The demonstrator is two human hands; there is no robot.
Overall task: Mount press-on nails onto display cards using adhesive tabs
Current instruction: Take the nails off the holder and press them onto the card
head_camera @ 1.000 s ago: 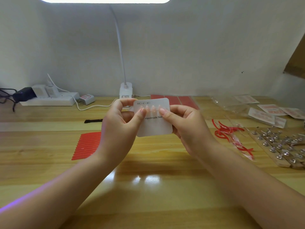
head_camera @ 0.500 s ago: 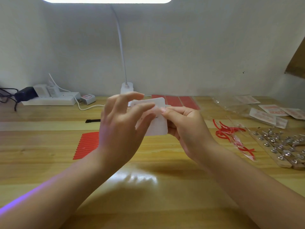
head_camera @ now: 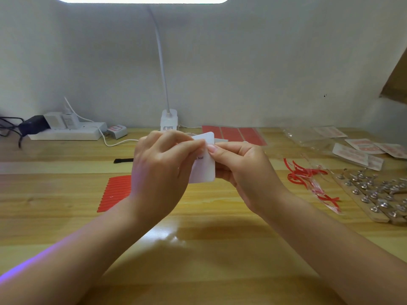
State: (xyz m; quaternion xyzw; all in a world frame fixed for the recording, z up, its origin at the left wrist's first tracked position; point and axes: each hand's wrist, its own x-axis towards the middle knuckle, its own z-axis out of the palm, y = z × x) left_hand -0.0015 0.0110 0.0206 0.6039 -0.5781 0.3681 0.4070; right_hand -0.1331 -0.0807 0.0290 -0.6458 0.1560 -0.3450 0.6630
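The wooden counter (head_camera: 198, 249) carried everything, with a white gooseneck lamp (head_camera: 168, 119) at its back edge. Above its middle, both hands held a white display card (head_camera: 203, 168) clear of the surface. The left hand (head_camera: 160, 172) had moved across the card's face since a second earlier, when the whole front showed; its curled fingers now covered most of it and pinched the upper part. The right hand (head_camera: 244, 170) gripped the card's right edge, thumb pressed near the top. Only "Nail" could be read on the card; earlier it read "Handmade Nail". A red strip sheet (head_camera: 114, 192) lay left, loose red strips (head_camera: 304, 175) right, beside a wooden board of nail stands (head_camera: 374, 194).
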